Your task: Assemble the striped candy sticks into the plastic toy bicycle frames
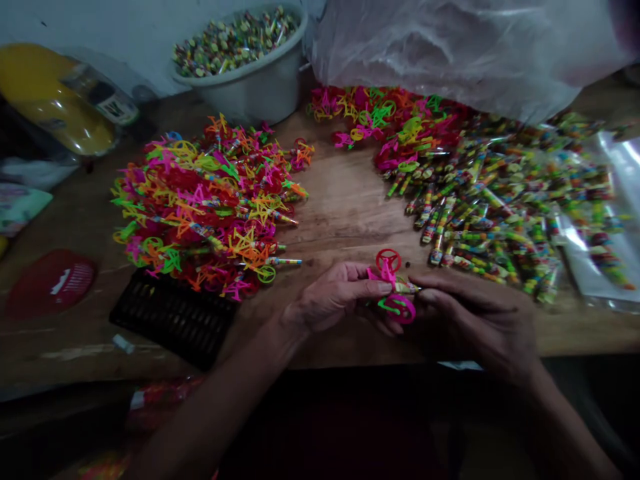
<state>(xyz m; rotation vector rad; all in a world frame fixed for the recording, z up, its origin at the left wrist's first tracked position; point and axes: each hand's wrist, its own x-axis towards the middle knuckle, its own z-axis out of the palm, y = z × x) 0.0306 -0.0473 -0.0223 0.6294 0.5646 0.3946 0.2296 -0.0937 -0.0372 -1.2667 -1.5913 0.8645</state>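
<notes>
Near the front edge of the table, my left hand (335,297) is closed around a small plastic toy bicycle (400,310). The toy is pink, with one red wheel, one pink wheel and a bit of green. A small candy tube (404,288) with a printed wrapper lies against the bicycle, pointing right. My right hand (480,317) pinches the right end of this tube. Its fingertips are partly hidden. Left of my hands is a heap of colourful toy bicycles (200,207), several with candy tubes attached.
Loose candy tubes (480,207) spread over the right side, partly on clear plastic (585,260). More toy bicycles (380,120) lie under a large plastic bag (440,47). A tub (250,93) full of candy stands behind. A black slotted tray (173,317) and a yellow bottle (55,100) are left.
</notes>
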